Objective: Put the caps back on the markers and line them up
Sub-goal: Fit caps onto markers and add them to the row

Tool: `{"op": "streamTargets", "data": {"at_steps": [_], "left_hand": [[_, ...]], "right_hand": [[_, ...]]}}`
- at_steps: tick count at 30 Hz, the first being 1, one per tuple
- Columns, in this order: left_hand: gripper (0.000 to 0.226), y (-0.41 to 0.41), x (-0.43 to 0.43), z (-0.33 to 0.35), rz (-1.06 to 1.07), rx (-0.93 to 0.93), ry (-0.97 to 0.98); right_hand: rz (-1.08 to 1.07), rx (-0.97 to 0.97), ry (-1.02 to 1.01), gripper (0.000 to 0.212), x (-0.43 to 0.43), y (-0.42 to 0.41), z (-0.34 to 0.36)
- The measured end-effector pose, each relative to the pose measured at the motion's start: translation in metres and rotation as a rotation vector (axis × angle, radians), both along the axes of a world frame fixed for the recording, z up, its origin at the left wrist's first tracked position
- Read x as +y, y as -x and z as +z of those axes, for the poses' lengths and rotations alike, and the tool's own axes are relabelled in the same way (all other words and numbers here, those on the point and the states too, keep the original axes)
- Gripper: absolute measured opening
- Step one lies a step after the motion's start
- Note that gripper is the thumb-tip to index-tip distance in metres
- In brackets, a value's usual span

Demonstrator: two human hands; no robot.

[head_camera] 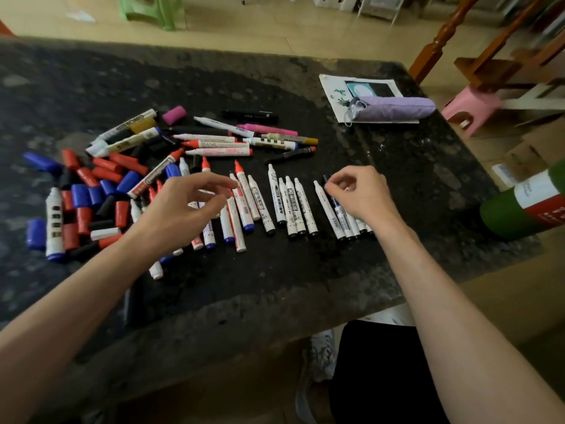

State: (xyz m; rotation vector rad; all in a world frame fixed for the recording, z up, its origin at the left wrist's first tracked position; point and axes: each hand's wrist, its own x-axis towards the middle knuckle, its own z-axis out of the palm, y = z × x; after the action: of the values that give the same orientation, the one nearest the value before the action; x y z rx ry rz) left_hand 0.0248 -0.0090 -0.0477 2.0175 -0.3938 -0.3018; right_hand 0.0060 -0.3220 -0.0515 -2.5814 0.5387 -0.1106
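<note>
Markers (294, 209) uncapped, rowed mid-frame by type | caps (81, 195) heaped at frame left, within reach | left hand (183, 209) released, hovering over row | right hand (359, 194) curled at row's right end, grasp: cannot tell

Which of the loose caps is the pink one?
The pink cap lies alone at the far edge of the spread; the caps heaped on the left are red, blue, black or white.

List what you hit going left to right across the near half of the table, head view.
pile of loose caps → left hand → row of uncapped markers → right hand → green bottle
</note>
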Motion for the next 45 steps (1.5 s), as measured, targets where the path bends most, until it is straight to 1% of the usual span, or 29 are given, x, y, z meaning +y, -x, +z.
{"op": "streamTargets", "data": {"at_steps": [2, 5, 7, 12, 15, 17, 19, 22, 24, 27, 30, 32, 37, 38, 39, 40, 41, 43, 44, 45], "left_hand": [[0.023, 0.000, 0.008, 0.001, 0.013, -0.005, -0.024], [0.023, 0.000, 0.021, 0.002, 0.031, -0.026, -0.039], [0.023, -0.001, 0.029, 0.002, 0.034, -0.021, -0.047], [0.023, 0.000, 0.034, 0.004, 0.045, -0.023, -0.033], [0.021, 0.002, 0.030, 0.005, 0.038, -0.030, -0.036], [0.021, 0.004, 0.028, 0.006, 0.029, -0.035, -0.039], [0.022, 0.005, 0.027, 0.008, 0.022, -0.034, -0.044], [0.023, 0.005, 0.027, 0.009, 0.022, -0.031, -0.052], [0.024, 0.005, 0.025, 0.008, 0.025, 0.014, -0.017], [0.024, 0.008, 0.017, 0.003, 0.009, 0.192, 0.072], [0.024, 0.012, 0.007, -0.001, -0.042, 0.381, 0.149], [0.028, 0.012, 0.005, -0.004, -0.048, 0.408, 0.146], [0.030, 0.013, 0.008, -0.005, 0.016, 0.431, 0.138], [0.030, 0.013, 0.008, -0.004, 0.025, 0.403, 0.109], [0.026, 0.013, 0.008, -0.004, 0.035, 0.356, 0.071], [0.018, 0.013, 0.009, -0.004, 0.055, 0.310, 0.042], [0.012, 0.011, 0.009, -0.004, 0.079, 0.282, 0.028], [0.012, 0.009, 0.013, -0.006, 0.105, 0.268, 0.004], [0.017, 0.008, 0.015, -0.008, 0.106, 0.251, -0.023], [0.021, 0.007, 0.017, -0.010, 0.105, 0.229, -0.054]], "right_hand": [[0.079, 0.107, -0.015, 0.012, 0.020, -0.001, 0.001], [0.094, 0.254, 0.086, 0.015, 0.032, -0.001, 0.000], [0.074, 0.275, 0.095, 0.018, 0.032, -0.001, 0.000], [0.032, 0.368, 0.010, 0.027, 0.034, -0.003, 0.002], [0.018, 0.406, -0.028, 0.022, 0.037, -0.005, 0.004], [-0.014, 0.395, -0.081, 0.018, 0.036, -0.006, 0.005], [-0.058, 0.334, -0.161, 0.017, 0.033, -0.005, 0.010], [-0.095, 0.201, -0.365, 0.021, 0.029, -0.002, 0.024], [-0.070, 0.158, -0.513, 0.021, 0.038, 0.001, 0.031], [0.089, 0.223, -0.691, 0.019, 0.075, 0.012, 0.025], [0.230, 0.302, -0.758, 0.022, 0.116, 0.025, 0.012], [0.246, 0.286, -0.790, 0.019, 0.129, 0.028, 0.005], [0.269, 0.271, -0.882, 0.015, 0.136, 0.033, 0.000], [0.272, 0.278, -0.857, 0.013, 0.134, 0.032, 0.001], [0.251, 0.272, -0.791, 0.010, 0.129, 0.029, 0.002], [0.205, 0.241, -0.653, 0.009, 0.122, 0.026, 0.002], [0.155, 0.189, -0.432, 0.010, 0.112, 0.024, 0.004], [0.064, 0.106, 0.095, 0.015, 0.088, 0.022, 0.010], [0.014, 0.103, 0.256, 0.017, 0.076, 0.021, 0.012], [-0.031, 0.127, 0.331, 0.020, 0.066, 0.021, 0.013]]}}
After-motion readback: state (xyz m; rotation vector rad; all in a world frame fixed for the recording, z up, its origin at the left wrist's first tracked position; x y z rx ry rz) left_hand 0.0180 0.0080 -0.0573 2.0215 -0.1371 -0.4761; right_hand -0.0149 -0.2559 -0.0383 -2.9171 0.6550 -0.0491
